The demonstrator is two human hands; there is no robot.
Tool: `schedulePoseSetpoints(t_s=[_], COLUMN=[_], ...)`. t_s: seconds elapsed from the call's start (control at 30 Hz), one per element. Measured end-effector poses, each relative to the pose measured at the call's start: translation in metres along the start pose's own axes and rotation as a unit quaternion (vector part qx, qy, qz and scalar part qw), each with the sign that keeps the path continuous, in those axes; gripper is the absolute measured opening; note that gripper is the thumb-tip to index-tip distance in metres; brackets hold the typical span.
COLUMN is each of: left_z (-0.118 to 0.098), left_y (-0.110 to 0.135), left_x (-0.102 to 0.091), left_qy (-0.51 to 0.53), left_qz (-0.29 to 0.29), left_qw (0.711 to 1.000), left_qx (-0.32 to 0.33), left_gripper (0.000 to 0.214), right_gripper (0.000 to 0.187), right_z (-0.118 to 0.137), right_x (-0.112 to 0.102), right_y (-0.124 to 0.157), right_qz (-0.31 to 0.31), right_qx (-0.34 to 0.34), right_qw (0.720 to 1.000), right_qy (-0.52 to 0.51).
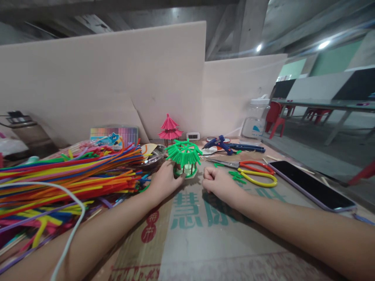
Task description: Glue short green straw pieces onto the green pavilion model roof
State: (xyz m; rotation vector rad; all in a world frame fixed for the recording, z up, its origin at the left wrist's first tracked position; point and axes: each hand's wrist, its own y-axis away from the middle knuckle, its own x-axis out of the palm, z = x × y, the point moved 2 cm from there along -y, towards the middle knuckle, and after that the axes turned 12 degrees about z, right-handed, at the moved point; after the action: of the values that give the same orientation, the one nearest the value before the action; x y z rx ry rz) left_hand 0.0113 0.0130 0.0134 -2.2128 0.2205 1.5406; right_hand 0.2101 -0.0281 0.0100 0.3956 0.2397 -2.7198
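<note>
Steadying the green pipe-cleaner pavilion by its base, the left hand grips it at the far side of the printed cardboard, near the pink pavilion. The right hand is curled closed just beside it; whether it holds anything, I cannot tell. A light, low pinch should spare the thin posts and the fringed roof.

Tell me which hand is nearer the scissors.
Right. The right hand is just in front of the scissors; the left hand is farther left, at the green hut.
</note>
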Motion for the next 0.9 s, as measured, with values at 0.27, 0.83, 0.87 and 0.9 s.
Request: schedulePoseSetpoints(t_s=[0.27,0.83,0.87,0.9], left_z=[0.008,0.010,0.009,0.008], left_y=[-0.007,-0.004,-0.003,-0.003], left_x=[0.001,0.001,0.001,0.001], left_qy=[0.106,0.090,0.085,0.084], left_qz=[-0.013,0.030,0.028,0.027], left_qw=[0.992,0.995,0.996,0.996], left_qx=[0.060,0.003,0.002,0.006], left_gripper=[0.048,0.028,0.028,0.027], right_gripper=[0.023,0.021,0.021,0.019], right_z=[0.003,0.000,-0.002,-0.004], right_x=[-0.006,-0.030,-0.036,-0.043], right_y=[-0.002,-0.008,-0.010,-0.013], right_qz=[-0.012,-0.046,-0.065,-0.088], right_qx=[0.036,-0.026,-0.029,-0.036], right_qw=[0.999,0.998,0.996,0.994], right_qy=[-0.038,0.039,0.046,0.061])
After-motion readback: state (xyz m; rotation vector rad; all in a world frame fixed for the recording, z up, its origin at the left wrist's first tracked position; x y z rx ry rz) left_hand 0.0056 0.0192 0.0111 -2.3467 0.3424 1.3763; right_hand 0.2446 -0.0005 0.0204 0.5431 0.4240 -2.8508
